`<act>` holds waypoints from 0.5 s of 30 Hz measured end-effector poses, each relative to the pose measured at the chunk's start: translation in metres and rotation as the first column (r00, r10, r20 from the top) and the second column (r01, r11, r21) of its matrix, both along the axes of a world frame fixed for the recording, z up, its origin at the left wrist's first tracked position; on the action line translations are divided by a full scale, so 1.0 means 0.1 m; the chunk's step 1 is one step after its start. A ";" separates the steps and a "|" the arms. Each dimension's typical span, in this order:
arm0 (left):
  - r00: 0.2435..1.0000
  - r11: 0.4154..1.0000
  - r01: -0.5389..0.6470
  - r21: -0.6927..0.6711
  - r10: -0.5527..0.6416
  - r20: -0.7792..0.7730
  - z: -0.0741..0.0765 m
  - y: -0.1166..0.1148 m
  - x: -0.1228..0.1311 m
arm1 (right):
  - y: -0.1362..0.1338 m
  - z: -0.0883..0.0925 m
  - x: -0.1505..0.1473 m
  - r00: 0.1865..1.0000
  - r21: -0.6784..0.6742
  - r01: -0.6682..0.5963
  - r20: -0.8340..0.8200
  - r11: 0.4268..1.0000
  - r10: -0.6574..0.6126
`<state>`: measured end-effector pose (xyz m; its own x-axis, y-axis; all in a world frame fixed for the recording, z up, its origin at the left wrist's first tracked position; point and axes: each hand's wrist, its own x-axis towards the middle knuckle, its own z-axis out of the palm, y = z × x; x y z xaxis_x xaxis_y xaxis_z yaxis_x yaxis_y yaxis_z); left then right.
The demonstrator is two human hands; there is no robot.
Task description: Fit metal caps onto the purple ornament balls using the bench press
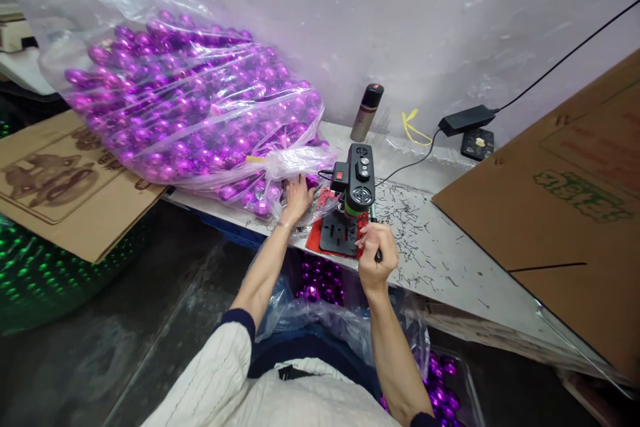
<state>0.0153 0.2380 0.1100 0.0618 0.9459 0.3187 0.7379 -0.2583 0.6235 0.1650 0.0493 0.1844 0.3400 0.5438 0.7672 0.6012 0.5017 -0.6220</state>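
Note:
My right hand (pixel 379 255) is wrapped round the black-handled lever (pixel 373 212) on the right side of a small black bench press machine (pixel 361 177). The machine has two round vents, knobs and a red switch; its slotted black base plate (pixel 336 233) rests on a red sheet (pixel 314 237). My left hand (pixel 299 200) reaches to the mouth of a big clear plastic bag (pixel 295 161) full of shiny purple ball ornaments (pixel 200 107). Its fingers are stretched out and apart beside the balls, the tips partly hidden by plastic.
Thin dark bits (pixel 405 233) litter the white table right of the machine. Behind stand a spray can (pixel 367 112), a yellow ribbon (pixel 414 128) and a black power adapter (pixel 466 120). Cardboard (pixel 560 213) borders the right. More purple balls (pixel 320 279) lie in a bag below the table edge.

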 end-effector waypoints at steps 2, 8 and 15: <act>0.998 0.995 0.051 -0.090 -0.054 -0.031 0.07 0.27 0.09 | 0.00 0.01 0.00 1.000 0.002 -0.005 0.016 1.000 0.005; 0.991 0.988 0.039 -0.151 -0.018 0.136 0.14 0.26 0.10 | 0.00 0.01 0.01 1.000 0.012 -0.014 0.024 1.000 0.013; 0.559 0.898 0.309 -0.314 0.095 0.824 0.05 -0.58 -0.14 | 0.03 0.11 0.02 1.000 -0.019 0.006 -0.021 1.000 -0.006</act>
<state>0.0010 0.1805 0.1146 0.0816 0.9921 -0.0951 -0.1468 0.1063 0.9834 0.1671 0.0522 0.1956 0.3596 0.5558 0.7495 0.5906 0.4863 -0.6440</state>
